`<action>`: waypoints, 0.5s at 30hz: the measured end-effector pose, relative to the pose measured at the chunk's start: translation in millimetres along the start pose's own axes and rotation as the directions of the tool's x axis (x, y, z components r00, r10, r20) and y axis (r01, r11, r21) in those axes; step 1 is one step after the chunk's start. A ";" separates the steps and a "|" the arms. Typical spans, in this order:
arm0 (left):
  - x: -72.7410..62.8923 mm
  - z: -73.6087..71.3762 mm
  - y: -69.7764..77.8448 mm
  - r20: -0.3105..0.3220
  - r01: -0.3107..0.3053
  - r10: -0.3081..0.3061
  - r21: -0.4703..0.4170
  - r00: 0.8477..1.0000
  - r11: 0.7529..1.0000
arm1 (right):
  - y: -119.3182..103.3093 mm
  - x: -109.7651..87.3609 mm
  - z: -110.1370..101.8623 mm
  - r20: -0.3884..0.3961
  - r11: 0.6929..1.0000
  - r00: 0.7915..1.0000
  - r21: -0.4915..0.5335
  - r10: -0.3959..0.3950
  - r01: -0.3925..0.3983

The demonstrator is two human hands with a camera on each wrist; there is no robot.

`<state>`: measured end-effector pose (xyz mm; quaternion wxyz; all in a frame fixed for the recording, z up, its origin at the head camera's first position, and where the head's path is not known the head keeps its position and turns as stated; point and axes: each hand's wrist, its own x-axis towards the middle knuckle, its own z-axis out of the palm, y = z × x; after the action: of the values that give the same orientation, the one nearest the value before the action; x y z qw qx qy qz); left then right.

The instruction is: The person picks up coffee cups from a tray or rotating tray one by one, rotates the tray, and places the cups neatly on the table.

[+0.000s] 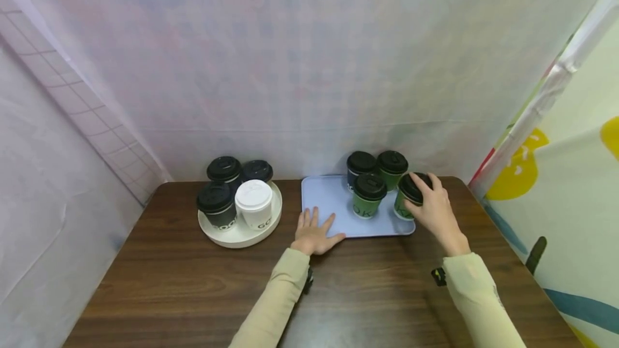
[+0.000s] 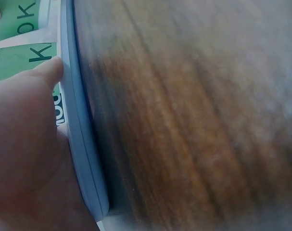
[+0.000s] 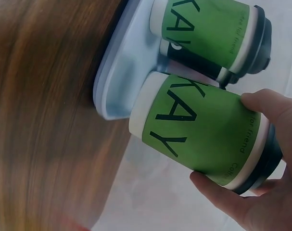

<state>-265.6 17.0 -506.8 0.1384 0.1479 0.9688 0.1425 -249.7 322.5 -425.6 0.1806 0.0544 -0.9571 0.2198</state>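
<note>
My right hand (image 1: 433, 211) grips a green paper coffee cup (image 3: 198, 127) with a black lid, fingers and thumb round its upper part. That cup is at the right end of a pale blue tray (image 1: 326, 193), and whether its base touches the tray is hard to tell. With spread, straight fingers, my left hand (image 1: 316, 234) rests on the tray's front left corner. Also on the tray are a green cup (image 1: 366, 205) at the front, another green cup (image 1: 393, 168) behind it and a dark cup (image 1: 360, 165) at the back, all black-lidded.
Left of the tray, a round white tray (image 1: 242, 241) bears a white-lidded white cup (image 1: 253, 203) and several dark cups (image 1: 216, 205) with black lids. Both trays stand near the back edge of the brown wooden table (image 1: 193, 289), against a pale curtain (image 1: 300, 69).
</note>
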 end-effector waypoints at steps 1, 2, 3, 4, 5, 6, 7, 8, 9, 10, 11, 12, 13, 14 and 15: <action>0.1 -0.1 -0.2 0.001 0.000 0.000 -0.001 1.000 1.000 | 0.4 -2.1 -2.4 -0.006 1.000 1.000 -0.001 -0.002 0.002; 0.2 -0.1 -0.3 0.003 0.001 -0.001 0.001 1.000 1.000 | 1.0 -4.5 -4.8 -0.014 1.000 1.000 -0.001 -0.004 0.004; 0.1 -0.1 -0.3 0.004 0.001 -0.001 0.000 1.000 1.000 | 1.9 -7.0 -6.9 -0.027 1.000 1.000 -0.003 -0.008 0.008; 0.2 -0.1 -0.4 0.003 0.000 0.000 0.000 1.000 1.000 | 3.3 -9.9 -9.0 -0.045 1.000 0.999 -0.002 -0.012 0.012; 0.3 -0.2 -0.4 0.002 0.000 0.000 0.001 1.000 1.000 | 5.1 -12.6 -10.7 -0.064 1.000 0.998 -0.004 -0.017 0.016; 0.5 -0.2 -0.5 0.002 0.000 0.000 0.005 1.000 1.000 | 7.2 -15.4 -12.5 -0.079 1.000 0.997 -0.008 -0.017 0.016; 0.9 -0.4 -0.8 0.001 -0.001 0.001 0.006 1.000 1.000 | 9.9 -18.2 -13.9 -0.094 1.000 0.995 -0.014 -0.019 0.017; 1.1 -0.6 -0.9 0.001 -0.001 0.001 0.007 1.000 1.000 | 12.5 -20.9 -15.3 -0.104 1.000 0.994 -0.019 -0.018 0.016; 1.4 -0.7 -1.1 0.000 -0.001 0.001 0.007 1.000 1.000 | 15.3 -23.5 -16.3 -0.113 1.000 0.993 -0.024 -0.018 0.015; 1.5 -1.0 -1.3 0.000 -0.001 0.001 0.005 1.000 1.000 | 18.3 -26.4 -17.4 -0.114 1.000 0.993 -0.028 -0.012 0.009; 1.5 -1.2 -1.4 0.005 0.000 0.000 0.007 1.000 1.000 | 21.4 -29.6 -18.6 -0.113 0.999 0.994 -0.033 -0.005 0.001; 0.9 -1.4 -1.1 0.012 0.000 0.000 0.010 1.000 1.000 | 24.6 -33.0 -19.6 -0.109 0.999 0.994 -0.036 0.005 -0.009; -0.3 -1.8 -0.8 0.011 -0.003 0.003 0.012 1.000 1.000 | 28.1 -36.8 -20.3 -0.106 0.999 0.994 -0.037 0.012 -0.017; -2.0 -2.1 -0.2 0.009 -0.005 0.005 0.015 1.000 1.000 | 31.3 -40.9 -21.1 -0.096 0.999 0.995 -0.038 0.025 -0.029; -3.6 -2.2 0.2 0.006 -0.009 0.008 0.017 1.000 1.000 | 34.9 -44.9 -21.5 -0.092 0.999 0.995 -0.040 0.033 -0.037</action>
<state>-262.9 15.5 -503.9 0.1395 0.1537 0.9690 0.1342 -207.4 364.4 -438.1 0.2213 0.0239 -0.9531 0.2051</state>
